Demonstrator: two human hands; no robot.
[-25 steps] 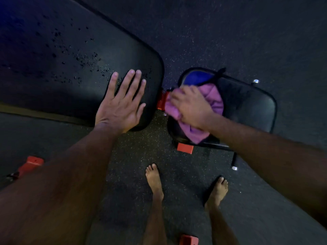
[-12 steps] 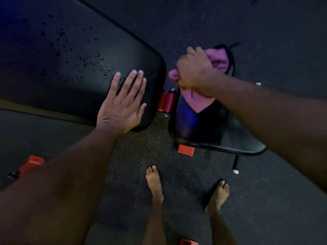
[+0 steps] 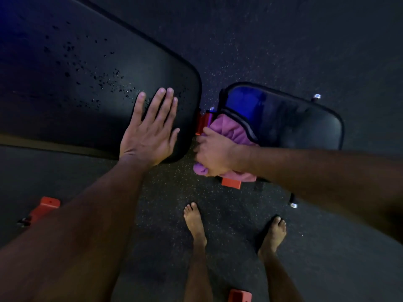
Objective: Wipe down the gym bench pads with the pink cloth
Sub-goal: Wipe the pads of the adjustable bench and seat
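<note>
The long black back pad (image 3: 91, 68) fills the upper left, speckled with dark droplets. My left hand (image 3: 150, 131) lies flat on its near right corner, fingers spread a little, holding nothing. The smaller black seat pad (image 3: 290, 120) sits to the right, with a blue reflection on its far left part. My right hand (image 3: 214, 153) is closed on the bunched pink cloth (image 3: 231, 130), pressed against the seat pad's near left corner. Part of the cloth hangs below the hand.
Orange frame parts show between the pads (image 3: 201, 123), under the seat (image 3: 231, 183), at lower left (image 3: 44, 207) and at the bottom edge (image 3: 239, 296). My bare feet (image 3: 195, 223) stand on dark speckled rubber flooring. A chrome-tipped knob (image 3: 293, 202) sticks out near the seat.
My right hand has swept the cloth from the seat pad's far left edge down to its near left corner. The left hand has stayed flat on the back pad.
</note>
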